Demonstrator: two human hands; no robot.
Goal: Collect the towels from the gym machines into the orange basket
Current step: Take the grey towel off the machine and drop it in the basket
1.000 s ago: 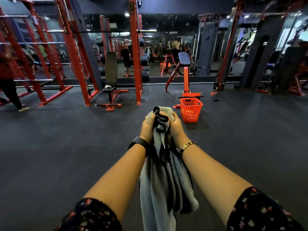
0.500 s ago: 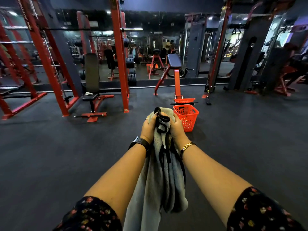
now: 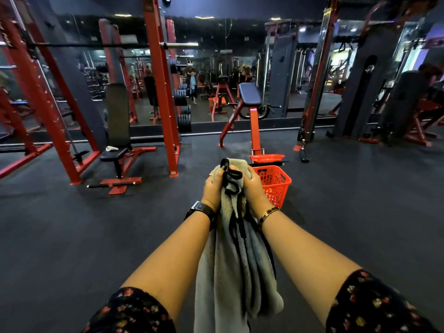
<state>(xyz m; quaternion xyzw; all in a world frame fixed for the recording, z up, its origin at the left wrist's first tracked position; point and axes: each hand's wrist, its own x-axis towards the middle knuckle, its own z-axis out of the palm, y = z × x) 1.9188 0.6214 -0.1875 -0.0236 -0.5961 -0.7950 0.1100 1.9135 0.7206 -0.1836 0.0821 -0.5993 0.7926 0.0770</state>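
Both of your hands are bunched up together out in front of you. Your left hand (image 3: 212, 188) and right hand (image 3: 254, 186) each have their fingers curled round the top of a fluffy grey towel bundle (image 3: 230, 272), one on each side, nearly touching. The rest of the cloth hangs straight down between your forearms. A thin black strap (image 3: 231, 175) is looped over the top of the bundle, right between your thumbs, and more of it trails down the front of the cloth.

The orange plastic basket with the perforated walls (image 3: 278, 186) sits on the dark rubber floor (image 3: 72, 236) just past your right hand, which covers part of it. Can't tell whether it has anything in it.

Off to the left, a small white rolled cloth (image 3: 111, 148) lies on the black seat of a red-framed bench (image 3: 120, 181). You've got a black watch (image 3: 200, 209) on the left wrist and a gold bracelet (image 3: 269, 212) on the right. A red stand with a dark blue pad (image 3: 249, 93) is behind the basket, in front of the wall mirror (image 3: 216, 56).
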